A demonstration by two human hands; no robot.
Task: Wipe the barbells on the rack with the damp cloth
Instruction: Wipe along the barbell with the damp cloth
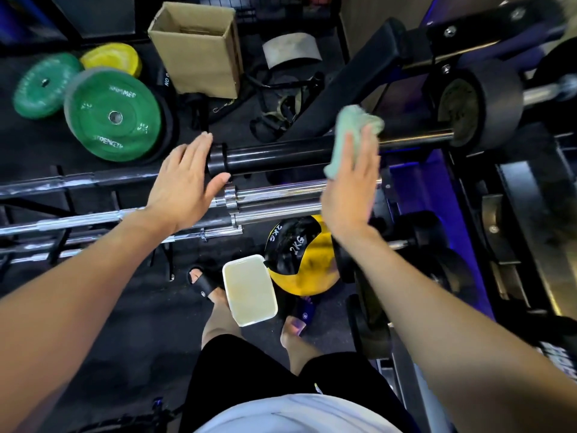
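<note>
On the dark gym floor (131,314) by the person's sandals sits a pale tub (249,290), a yellow-and-black ball (299,260) half hidden behind it. Above, the left hand (184,185) rests straight-fingered against the black barbell (274,156) end. The right hand (352,189), fingers flat, presses the green cloth (349,135) onto the bar, its palm side hidden; green plates (112,115) lie beyond.

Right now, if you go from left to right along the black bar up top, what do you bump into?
left hand → black collar → black sleeve → green cloth under the right hand → black weight plate
</note>
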